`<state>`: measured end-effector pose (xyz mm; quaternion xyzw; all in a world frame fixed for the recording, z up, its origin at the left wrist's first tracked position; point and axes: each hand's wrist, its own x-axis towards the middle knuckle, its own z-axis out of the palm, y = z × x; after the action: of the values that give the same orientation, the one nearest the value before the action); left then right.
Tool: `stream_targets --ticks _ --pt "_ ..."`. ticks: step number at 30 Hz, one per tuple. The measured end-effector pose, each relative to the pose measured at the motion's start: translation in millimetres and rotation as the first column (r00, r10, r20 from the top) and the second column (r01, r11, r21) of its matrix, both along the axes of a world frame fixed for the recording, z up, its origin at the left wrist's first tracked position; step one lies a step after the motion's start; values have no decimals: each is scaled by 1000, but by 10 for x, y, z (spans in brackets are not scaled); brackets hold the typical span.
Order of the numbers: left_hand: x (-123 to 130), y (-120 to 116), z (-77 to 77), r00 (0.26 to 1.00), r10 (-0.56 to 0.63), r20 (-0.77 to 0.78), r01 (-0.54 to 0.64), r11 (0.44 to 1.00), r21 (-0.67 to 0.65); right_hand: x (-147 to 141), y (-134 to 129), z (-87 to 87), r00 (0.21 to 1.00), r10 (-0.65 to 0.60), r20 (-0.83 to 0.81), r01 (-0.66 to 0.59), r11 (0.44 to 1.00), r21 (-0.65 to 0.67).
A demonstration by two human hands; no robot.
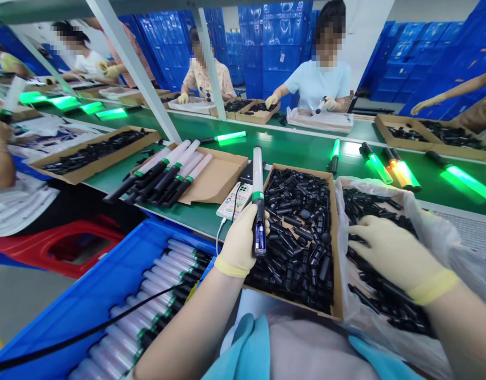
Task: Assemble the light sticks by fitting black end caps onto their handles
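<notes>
Wearing a pale glove, my left hand [240,240] is wrapped round the black handle of a light stick [258,171]. The stick stands roughly upright, clear tube at the top, green ring below it, and blue batteries showing in the open handle. Beside it lies a cardboard box [337,264] full of small black parts. My right hand [385,253], also gloved, is over black pieces in a plastic-lined box [451,253] on the right. Its fingers are apart and slightly blurred, with nothing visible between them.
Several light sticks [175,169] lie piled on cardboard at the left. A blue crate [68,301] below holds more, with a black cable across it. A phone [235,203] lies by the box. Lit sticks [380,168] rest on the green belt [298,148]; people work opposite.
</notes>
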<state>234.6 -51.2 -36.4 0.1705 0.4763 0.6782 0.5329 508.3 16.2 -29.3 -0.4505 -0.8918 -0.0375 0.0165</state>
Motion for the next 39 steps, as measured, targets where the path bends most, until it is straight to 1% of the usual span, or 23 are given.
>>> stream_targets --ticks 2,4,5,6,8,9,11,15,18,20,23,25,27,31,34,36,38,39 --pt "10 13 20 1000 -14 0 14 1000 11 -440 -5 -11 991 58 120 -50 997 -65" --pt "10 -3 40 1000 -20 7 20 1000 15 -859 17 -79 981 76 178 -63 995 -81" --pt "3 -21 49 1000 -18 10 17 1000 15 -1019 38 -128 977 79 198 -63 994 -86" --pt "-9 -45 56 1000 -12 12 12 1000 14 -1138 61 -179 974 83 209 -64 994 -92" --pt "-44 -96 58 1000 8 11 -9 1000 9 -1249 106 -251 968 99 230 -75 991 -113" --pt "-66 -119 53 1000 20 14 -20 1000 4 -1252 124 -262 966 106 236 -79 990 -120" --pt "-110 -150 34 999 41 33 -40 999 -14 -1183 154 -228 966 106 238 -78 989 -122" --pt "-170 -139 -13 997 51 62 -51 999 -13 -900 222 -70 968 63 243 -32 991 -129" --pt "-165 -87 -33 997 25 71 -25 1000 -2 -718 280 -37 966 74 248 -26 981 -192" --pt "-144 -52 -41 997 9 73 -8 1000 -5 -665 302 -63 967 125 222 -67 966 -251" --pt "-118 -25 -51 999 -13 45 12 1000 5 -698 304 -121 972 171 163 -120 951 -286" --pt "-115 -32 -57 999 -30 32 30 999 11 -777 288 -164 977 157 142 -118 960 -252" --pt "-120 -56 -59 999 -24 27 23 1000 8 -879 267 -218 979 156 134 -124 968 -219" --pt "-145 -122 -44 999 -2 46 3 1000 -18 -1071 243 -330 978 179 111 -153 965 -215" --pt "-166 -155 -29 999 14 43 -12 999 -34 -1080 245 -310 988 149 46 -135 966 -221" --pt "-176 -158 -26 999 19 35 -18 999 -43 -946 255 -218 991 131 -18 -132 966 -222" --pt "-178 -146 -28 999 18 33 -17 999 -40 -691 275 -94 989 129 -76 -144 963 -227" --pt "-175 -135 -30 999 13 36 -12 999 -33 -537 288 -33 990 117 -79 -131 968 -213"
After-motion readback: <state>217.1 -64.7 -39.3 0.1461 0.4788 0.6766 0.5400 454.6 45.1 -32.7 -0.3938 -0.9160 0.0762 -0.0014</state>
